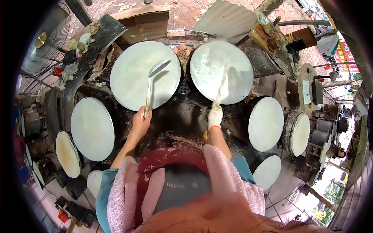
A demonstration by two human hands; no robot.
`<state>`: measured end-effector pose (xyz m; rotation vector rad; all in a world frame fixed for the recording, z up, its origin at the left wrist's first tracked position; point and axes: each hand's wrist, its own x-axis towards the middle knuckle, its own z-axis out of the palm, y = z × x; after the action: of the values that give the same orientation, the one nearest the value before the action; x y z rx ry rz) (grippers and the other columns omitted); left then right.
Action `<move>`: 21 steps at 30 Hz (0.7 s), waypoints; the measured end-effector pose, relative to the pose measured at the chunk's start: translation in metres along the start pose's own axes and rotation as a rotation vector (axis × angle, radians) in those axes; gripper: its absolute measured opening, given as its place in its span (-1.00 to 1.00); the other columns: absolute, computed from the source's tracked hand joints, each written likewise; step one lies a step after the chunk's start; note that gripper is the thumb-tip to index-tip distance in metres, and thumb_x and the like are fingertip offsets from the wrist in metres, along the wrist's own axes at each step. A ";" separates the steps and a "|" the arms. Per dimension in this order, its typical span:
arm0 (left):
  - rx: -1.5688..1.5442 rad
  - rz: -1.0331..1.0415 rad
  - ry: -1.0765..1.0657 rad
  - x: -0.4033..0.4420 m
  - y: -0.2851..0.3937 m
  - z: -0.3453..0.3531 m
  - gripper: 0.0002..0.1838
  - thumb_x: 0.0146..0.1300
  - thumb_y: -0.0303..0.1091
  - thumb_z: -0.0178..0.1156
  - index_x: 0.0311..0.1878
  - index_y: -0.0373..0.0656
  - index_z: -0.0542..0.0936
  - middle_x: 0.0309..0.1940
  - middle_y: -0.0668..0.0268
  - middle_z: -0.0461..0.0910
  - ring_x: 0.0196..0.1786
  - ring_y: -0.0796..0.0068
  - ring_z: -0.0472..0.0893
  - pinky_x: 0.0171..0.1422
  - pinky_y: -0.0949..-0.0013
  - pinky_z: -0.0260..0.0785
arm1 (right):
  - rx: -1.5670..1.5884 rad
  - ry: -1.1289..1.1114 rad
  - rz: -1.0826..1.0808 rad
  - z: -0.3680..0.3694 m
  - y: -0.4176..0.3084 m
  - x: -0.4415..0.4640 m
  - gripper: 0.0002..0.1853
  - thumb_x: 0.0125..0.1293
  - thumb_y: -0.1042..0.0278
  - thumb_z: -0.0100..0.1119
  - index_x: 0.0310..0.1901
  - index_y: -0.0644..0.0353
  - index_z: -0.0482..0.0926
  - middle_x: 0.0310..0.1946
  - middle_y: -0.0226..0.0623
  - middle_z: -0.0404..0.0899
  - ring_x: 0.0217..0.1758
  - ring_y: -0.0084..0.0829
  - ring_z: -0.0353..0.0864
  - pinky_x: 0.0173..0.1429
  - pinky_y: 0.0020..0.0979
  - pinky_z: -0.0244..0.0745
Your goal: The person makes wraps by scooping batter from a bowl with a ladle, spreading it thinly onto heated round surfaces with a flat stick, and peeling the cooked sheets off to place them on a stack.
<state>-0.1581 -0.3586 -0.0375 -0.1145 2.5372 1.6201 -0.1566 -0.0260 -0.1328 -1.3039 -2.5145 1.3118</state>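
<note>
My left hand (141,123) is wrapped around the handle of a ladle (159,68), whose bowl hangs over the left round griddle (130,73). That griddle's face is covered with a pale, smooth layer. In a white glove, my right hand (215,116) grips a batter-smeared long-handled tool (222,85); its far end blends into the pale surface, so its shape is unclear. This tool reaches across the right round griddle (208,64), where a white layer lies unevenly, with streaks and a greyer patch at the right.
More pale-topped round griddles stand at the left (92,129) and right (265,124). A fan (40,40) is at the far left. Behind the griddles are a cardboard box (143,26) and a corrugated sheet (229,19). A cluttered ledge (268,37) stands at the back right.
</note>
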 end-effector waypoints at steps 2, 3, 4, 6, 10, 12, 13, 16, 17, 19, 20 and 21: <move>0.015 -0.061 0.008 -0.012 0.002 0.000 -0.87 0.30 -0.39 0.14 -0.19 -0.26 0.51 -0.59 0.33 0.38 -0.51 0.61 0.31 -0.40 0.43 0.24 | 0.403 -0.055 0.135 0.002 0.025 0.016 -0.60 0.44 0.01 -0.03 -0.18 0.27 0.52 -0.49 -0.24 0.55 -0.40 -0.30 0.52 -0.25 -0.26 0.43; -0.021 -0.087 0.016 -0.017 0.001 0.003 -0.88 0.30 -0.39 0.14 -0.20 -0.25 0.51 -0.58 0.34 0.38 -0.50 0.61 0.31 -0.39 0.44 0.24 | 0.545 -0.115 0.241 -0.008 0.010 0.008 -0.59 0.45 0.01 -0.04 -0.16 0.27 0.52 -0.51 -0.25 0.54 -0.43 -0.30 0.52 -0.27 -0.25 0.44; -0.056 -0.113 0.021 -0.021 -0.002 0.007 -0.88 0.30 -0.39 0.14 -0.20 -0.25 0.51 -0.58 0.34 0.39 -0.49 0.62 0.31 -0.38 0.45 0.24 | 0.333 -0.151 0.085 -0.015 -0.004 -0.007 -0.58 0.45 -0.02 -0.05 -0.18 0.27 0.50 -0.51 -0.20 0.55 -0.45 -0.23 0.53 -0.28 -0.22 0.45; -0.107 -0.129 0.034 -0.026 -0.005 0.017 -0.89 0.31 -0.40 0.14 -0.22 -0.25 0.51 -0.56 0.38 0.39 -0.47 0.65 0.32 -0.36 0.48 0.23 | -0.142 -0.108 -0.364 -0.010 0.016 -0.015 -0.56 0.43 -0.07 -0.10 -0.24 0.23 0.45 -0.48 0.04 0.57 -0.41 0.08 0.58 -0.24 -0.04 0.46; -0.146 -0.189 0.051 -0.035 0.008 0.041 -0.91 0.33 -0.42 0.12 -0.25 -0.24 0.49 -0.57 0.45 0.36 -0.48 0.68 0.30 -0.39 0.50 0.19 | -0.450 -0.116 -0.189 -0.065 0.029 0.007 -0.68 0.42 0.06 -0.13 -0.09 0.18 0.37 -0.33 0.17 0.59 -0.22 0.20 0.57 -0.16 0.12 0.40; -0.160 -0.201 0.053 -0.038 0.019 0.056 -0.92 0.34 -0.43 0.11 -0.27 -0.22 0.48 -0.59 0.49 0.32 -0.52 0.71 0.28 -0.44 0.52 0.16 | -0.380 -0.044 -0.208 -0.091 0.030 0.040 -0.67 0.43 0.08 -0.13 -0.14 0.20 0.43 -0.33 0.14 0.60 -0.22 0.18 0.58 -0.16 0.07 0.42; -0.192 -0.232 0.050 -0.040 0.031 0.064 -0.92 0.34 -0.42 0.10 -0.28 -0.21 0.47 -0.60 0.50 0.31 -0.54 0.73 0.26 -0.48 0.52 0.13 | -0.359 -0.012 -0.197 -0.099 0.030 0.056 -0.65 0.43 0.07 -0.13 -0.17 0.22 0.47 -0.32 0.12 0.61 -0.22 0.16 0.58 -0.15 0.04 0.43; -0.250 -0.306 0.051 -0.052 0.061 0.088 -0.90 0.35 -0.41 0.10 -0.31 -0.17 0.45 -0.62 0.53 0.26 -0.60 0.77 0.23 -0.56 0.54 0.06 | -0.090 -0.223 -0.278 -0.096 0.048 0.083 -0.60 0.44 0.05 -0.13 -0.26 0.26 0.51 -0.28 0.16 0.59 -0.13 0.14 0.58 -0.11 -0.03 0.47; -0.247 -0.309 0.057 -0.056 0.064 0.097 -0.89 0.35 -0.41 0.10 -0.32 -0.16 0.44 -0.63 0.54 0.25 -0.61 0.78 0.22 -0.58 0.54 0.04 | -0.101 -0.287 -0.337 -0.094 0.058 0.079 -0.59 0.44 0.04 -0.14 -0.23 0.26 0.51 -0.25 0.19 0.58 -0.09 0.14 0.58 -0.09 -0.05 0.48; -0.230 -0.308 0.067 -0.064 0.067 0.108 -0.88 0.36 -0.40 0.10 -0.33 -0.15 0.43 -0.64 0.55 0.24 -0.63 0.79 0.21 -0.60 0.54 0.02 | -0.533 -0.444 -0.320 -0.121 0.048 0.049 -0.63 0.43 0.04 -0.17 -0.13 0.19 0.48 -0.23 0.13 0.60 -0.10 0.14 0.58 -0.07 -0.02 0.48; -0.218 -0.300 0.075 -0.068 0.066 0.114 -0.87 0.36 -0.39 0.10 -0.33 -0.15 0.43 -0.64 0.55 0.24 -0.63 0.78 0.21 -0.60 0.55 0.02 | -0.601 -0.408 -0.282 -0.129 0.061 0.051 -0.66 0.42 0.03 -0.19 -0.11 0.12 0.44 -0.28 0.10 0.61 -0.16 0.15 0.60 -0.09 0.05 0.48; -0.208 -0.295 0.084 -0.072 0.067 0.119 -0.87 0.36 -0.39 0.10 -0.33 -0.15 0.42 -0.64 0.55 0.24 -0.63 0.78 0.21 -0.60 0.55 0.02 | -0.490 -0.326 -0.326 -0.144 0.069 0.060 -0.68 0.41 0.04 -0.16 -0.18 0.13 0.44 -0.33 0.07 0.63 -0.22 0.13 0.62 -0.15 0.06 0.48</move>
<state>-0.0876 -0.2226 -0.0162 -0.5592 2.2653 1.7810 -0.0965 0.1313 -0.1071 -0.7002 -3.2437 0.9355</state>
